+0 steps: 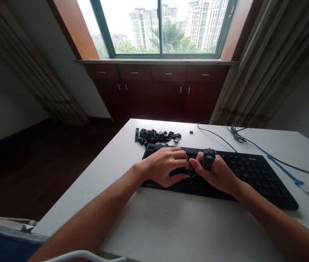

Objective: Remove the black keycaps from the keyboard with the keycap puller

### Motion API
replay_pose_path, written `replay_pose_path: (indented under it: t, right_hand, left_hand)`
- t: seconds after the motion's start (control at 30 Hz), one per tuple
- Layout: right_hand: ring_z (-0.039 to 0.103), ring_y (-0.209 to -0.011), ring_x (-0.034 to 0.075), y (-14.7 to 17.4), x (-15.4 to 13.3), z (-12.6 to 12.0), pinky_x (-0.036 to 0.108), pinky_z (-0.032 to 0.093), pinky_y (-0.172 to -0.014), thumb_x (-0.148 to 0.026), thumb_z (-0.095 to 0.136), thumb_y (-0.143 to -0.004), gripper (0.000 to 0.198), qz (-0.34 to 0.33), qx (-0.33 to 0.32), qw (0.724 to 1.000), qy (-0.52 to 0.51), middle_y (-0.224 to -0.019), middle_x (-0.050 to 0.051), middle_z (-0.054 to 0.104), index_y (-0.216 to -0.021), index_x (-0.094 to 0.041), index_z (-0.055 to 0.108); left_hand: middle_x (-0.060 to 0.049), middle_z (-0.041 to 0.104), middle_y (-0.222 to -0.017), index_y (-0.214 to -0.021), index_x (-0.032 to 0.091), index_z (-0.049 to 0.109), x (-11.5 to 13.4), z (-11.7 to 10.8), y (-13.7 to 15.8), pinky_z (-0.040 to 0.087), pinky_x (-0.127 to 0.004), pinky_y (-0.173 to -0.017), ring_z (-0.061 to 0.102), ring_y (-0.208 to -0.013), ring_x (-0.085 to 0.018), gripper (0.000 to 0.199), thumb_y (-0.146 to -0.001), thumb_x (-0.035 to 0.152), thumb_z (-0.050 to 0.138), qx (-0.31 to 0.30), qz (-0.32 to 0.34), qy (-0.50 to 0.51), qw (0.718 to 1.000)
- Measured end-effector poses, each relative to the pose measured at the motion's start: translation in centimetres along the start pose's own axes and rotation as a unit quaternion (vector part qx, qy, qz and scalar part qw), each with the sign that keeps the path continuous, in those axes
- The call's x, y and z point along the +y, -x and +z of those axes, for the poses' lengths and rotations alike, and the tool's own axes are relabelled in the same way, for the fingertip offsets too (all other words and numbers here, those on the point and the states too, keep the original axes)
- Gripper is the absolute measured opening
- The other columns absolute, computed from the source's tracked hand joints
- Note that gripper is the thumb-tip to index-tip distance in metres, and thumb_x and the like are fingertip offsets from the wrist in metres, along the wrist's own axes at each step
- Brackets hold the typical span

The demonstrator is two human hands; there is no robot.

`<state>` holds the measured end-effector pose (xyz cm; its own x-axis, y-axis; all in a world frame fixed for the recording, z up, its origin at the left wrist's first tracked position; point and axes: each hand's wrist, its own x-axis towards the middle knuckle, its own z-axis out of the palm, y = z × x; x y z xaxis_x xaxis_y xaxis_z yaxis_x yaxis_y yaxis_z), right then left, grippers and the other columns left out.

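Note:
A black keyboard [253,174] lies across the white table, its left part covered by my hands. My right hand [220,174] is closed around the dark handle of a keycap puller [208,160], whose thin wire end points down-left to the keys. Over the left half of the keyboard rests my left hand [165,165], its fingers bent and its thumb apart from them, close to the wire end. Whether its fingertips touch a key cannot be made out. Behind the keyboard sits a pile of loose black keycaps [154,136].
A single keycap [191,132] lies apart from the pile. The black cable [236,134] is bundled behind the keyboard and runs to the right. A blue brush [287,170] lies at the right on the white table [154,222]. Cabinets [154,94] stand below the window.

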<state>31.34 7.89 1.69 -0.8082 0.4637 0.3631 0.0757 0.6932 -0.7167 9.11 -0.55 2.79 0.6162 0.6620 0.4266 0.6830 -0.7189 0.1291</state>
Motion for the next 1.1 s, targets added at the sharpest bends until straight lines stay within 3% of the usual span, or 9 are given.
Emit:
replay_pose_path:
  t: [0.27,0.4,0.6,0.83,1.1]
  right_hand:
    - [0.045,-0.059,0.013,-0.3,-0.1,-0.4,0.027,0.035,-0.056,-0.035,0.062,-0.095,0.023,-0.032,-0.046,0.996,0.065,-0.071,0.000,0.058,-0.080,-0.021,0.052]
    - [0.049,-0.062,0.013,-0.8,-0.5,-0.4,0.026,0.040,-0.059,-0.038,0.055,-0.099,0.024,-0.009,-0.053,0.998,0.011,-0.073,0.000,0.060,-0.083,-0.020,0.057]
    - [0.040,-0.057,0.012,-0.7,-0.1,-0.6,0.026,0.037,-0.054,-0.039,0.053,-0.101,0.031,0.027,-0.028,0.999,-0.029,-0.067,-0.003,0.053,-0.076,-0.020,0.052]
    - [0.050,-0.061,0.013,-0.7,0.2,-1.2,0.025,0.038,-0.057,-0.031,0.064,-0.094,0.015,-0.024,-0.097,0.995,0.018,-0.075,-0.001,0.063,-0.084,-0.021,0.058]
    - [0.051,-0.059,0.013,-0.4,-0.1,-1.4,0.025,0.037,-0.056,-0.027,0.067,-0.092,0.014,-0.029,-0.080,0.993,0.082,-0.073,-0.001,0.063,-0.090,-0.022,0.054]
  left_hand:
    - [-0.008,0.067,-0.095,-0.100,0.019,0.066,-0.2,0.3,0.2,0.055,-0.034,-0.071,0.062,-0.082,-0.020,0.017,-0.094,0.034,0.063,0.017,0.012,-0.005,1.000]
    - [-0.007,0.067,-0.094,-0.103,0.021,0.067,-0.1,0.3,0.2,0.056,-0.034,-0.075,0.064,-0.085,-0.021,0.017,-0.092,0.034,0.064,0.019,0.004,-0.004,1.000]
    - [-0.007,0.067,-0.095,-0.101,0.020,0.067,-0.1,0.1,0.1,0.054,-0.033,-0.072,0.062,-0.079,-0.019,0.017,-0.092,0.034,0.063,0.012,0.002,-0.003,1.000]
    - [-0.007,0.065,-0.090,-0.098,0.020,0.068,-0.1,0.3,0.1,0.055,-0.033,-0.072,0.063,-0.080,-0.020,0.018,-0.093,0.037,0.064,0.024,0.006,-0.009,1.000]
    - [-0.008,0.067,-0.094,-0.098,0.018,0.068,-0.2,0.2,0.1,0.054,-0.034,-0.069,0.062,-0.080,-0.020,0.020,-0.096,0.037,0.061,0.024,0.016,-0.005,1.000]
